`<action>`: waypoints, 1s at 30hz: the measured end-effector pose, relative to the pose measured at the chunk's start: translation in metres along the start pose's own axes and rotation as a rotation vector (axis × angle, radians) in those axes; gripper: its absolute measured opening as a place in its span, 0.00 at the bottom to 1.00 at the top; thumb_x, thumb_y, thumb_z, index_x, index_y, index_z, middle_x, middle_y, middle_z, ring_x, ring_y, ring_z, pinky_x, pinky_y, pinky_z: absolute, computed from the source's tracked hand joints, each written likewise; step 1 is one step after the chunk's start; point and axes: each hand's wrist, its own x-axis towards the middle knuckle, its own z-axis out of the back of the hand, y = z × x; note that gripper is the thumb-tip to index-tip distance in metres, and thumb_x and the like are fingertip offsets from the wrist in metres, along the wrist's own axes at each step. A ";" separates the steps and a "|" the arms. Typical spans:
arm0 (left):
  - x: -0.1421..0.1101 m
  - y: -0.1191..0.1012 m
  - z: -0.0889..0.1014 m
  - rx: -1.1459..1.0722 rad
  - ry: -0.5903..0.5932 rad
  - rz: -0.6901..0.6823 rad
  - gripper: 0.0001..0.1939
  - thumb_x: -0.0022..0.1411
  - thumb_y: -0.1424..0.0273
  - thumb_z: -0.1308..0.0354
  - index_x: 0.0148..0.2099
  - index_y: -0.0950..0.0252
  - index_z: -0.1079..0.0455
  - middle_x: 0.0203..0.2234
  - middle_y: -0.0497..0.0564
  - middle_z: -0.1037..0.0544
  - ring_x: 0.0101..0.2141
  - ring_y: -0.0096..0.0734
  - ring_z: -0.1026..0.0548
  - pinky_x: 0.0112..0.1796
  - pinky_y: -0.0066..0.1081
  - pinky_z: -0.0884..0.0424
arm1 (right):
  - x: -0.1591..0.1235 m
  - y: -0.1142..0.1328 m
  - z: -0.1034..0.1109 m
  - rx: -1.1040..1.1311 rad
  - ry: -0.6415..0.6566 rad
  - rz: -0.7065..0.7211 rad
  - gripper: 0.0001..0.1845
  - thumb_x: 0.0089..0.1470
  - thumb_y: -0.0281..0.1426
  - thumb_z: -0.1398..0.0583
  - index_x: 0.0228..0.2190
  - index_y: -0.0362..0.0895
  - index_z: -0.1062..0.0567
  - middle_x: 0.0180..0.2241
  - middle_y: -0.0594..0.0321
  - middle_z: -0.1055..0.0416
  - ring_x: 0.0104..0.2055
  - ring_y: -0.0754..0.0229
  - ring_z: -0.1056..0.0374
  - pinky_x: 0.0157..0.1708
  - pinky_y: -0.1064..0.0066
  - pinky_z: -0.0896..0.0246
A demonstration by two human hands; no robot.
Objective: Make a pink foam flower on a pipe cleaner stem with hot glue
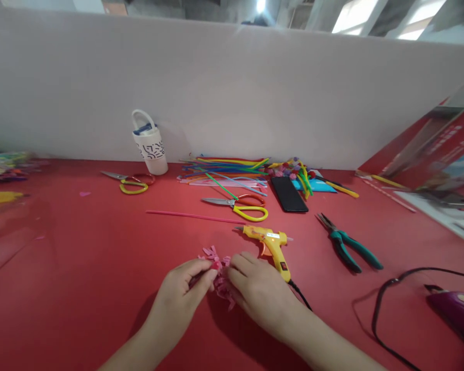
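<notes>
Over the worktop (81, 288), the left hand (183, 287) has its fingers pinching a pink fringed piece (222, 288), perhaps paper; the right hand (257, 284) curls against it, its grip hidden. Likely light, soft, tearable: best held at its core.

The pink fringe (223, 288) in the fingers (201, 285) looks papery, rough — the counter (93, 273) beneath them smooth, faintly glossy. Beyond them: a smooth plastic glue gun (263, 235), scissors (227, 202) with shiny metal blades.
</notes>
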 end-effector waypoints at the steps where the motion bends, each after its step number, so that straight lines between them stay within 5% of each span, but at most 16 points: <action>1: 0.000 0.000 0.000 -0.009 -0.001 0.009 0.10 0.56 0.64 0.47 0.29 0.63 0.28 0.20 0.45 0.28 0.18 0.25 0.35 0.20 0.22 0.38 | 0.000 -0.001 -0.002 0.019 -0.008 0.003 0.07 0.54 0.22 0.46 0.27 0.41 0.29 0.30 0.58 0.32 0.32 0.57 0.39 0.28 0.69 0.49; 9: 0.000 0.001 -0.004 -0.194 0.074 0.138 0.07 0.53 0.67 0.44 0.28 0.65 0.29 0.16 0.41 0.34 0.17 0.22 0.40 0.21 0.23 0.42 | -0.007 0.002 0.008 0.311 -0.124 -0.041 0.09 0.51 0.19 0.46 0.28 0.44 0.32 0.26 0.67 0.31 0.28 0.65 0.37 0.30 0.76 0.43; 16: -0.003 0.001 -0.008 -0.374 0.151 0.191 0.03 0.49 0.72 0.40 0.26 0.66 0.29 0.16 0.41 0.33 0.18 0.19 0.40 0.22 0.21 0.43 | -0.009 0.010 0.017 0.886 -0.099 -0.257 0.07 0.51 0.23 0.45 0.24 0.44 0.31 0.24 0.68 0.32 0.27 0.67 0.37 0.29 0.77 0.42; 22: -0.006 -0.003 -0.010 -0.422 0.127 0.305 0.09 0.54 0.69 0.43 0.23 0.65 0.35 0.08 0.35 0.47 0.11 0.16 0.54 0.15 0.21 0.54 | -0.009 0.008 0.011 1.260 -0.096 -0.400 0.03 0.48 0.29 0.41 0.28 0.43 0.31 0.25 0.67 0.31 0.28 0.66 0.35 0.30 0.74 0.41; 30: -0.008 -0.004 -0.011 -0.430 0.079 0.173 0.06 0.52 0.71 0.43 0.24 0.66 0.31 0.17 0.42 0.33 0.20 0.21 0.38 0.23 0.21 0.40 | -0.009 0.012 0.008 1.301 -0.099 -0.397 0.04 0.48 0.30 0.41 0.26 0.42 0.31 0.26 0.63 0.29 0.29 0.62 0.34 0.33 0.69 0.39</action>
